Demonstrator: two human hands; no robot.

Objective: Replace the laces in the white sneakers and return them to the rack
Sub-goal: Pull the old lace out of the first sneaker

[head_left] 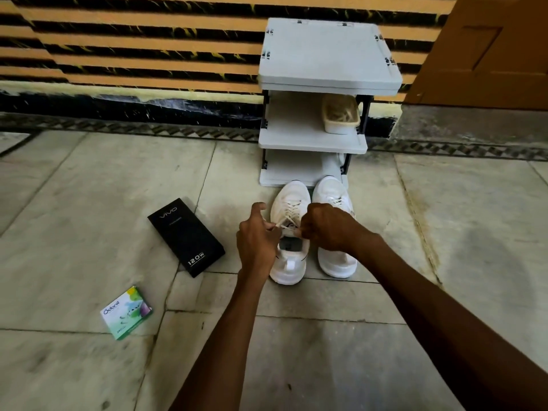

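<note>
Two white sneakers stand side by side on the stone floor, toes toward the rack. Over the left sneaker [289, 262] both hands work at its cream lace [289, 216]. My left hand [256, 235] pinches one lace end at the shoe's left side. My right hand [324, 225] pinches the other end and partly hides the right sneaker [336, 259]. The grey three-shelf rack [327, 75] stands just beyond the shoes against the striped wall. A small tub of laces [341, 114] sits on its middle shelf.
A black phone box [185, 235] lies on the floor left of the shoes. A small green-and-white carton [127, 312] lies nearer, further left. A brown door [489, 48] is at the far right.
</note>
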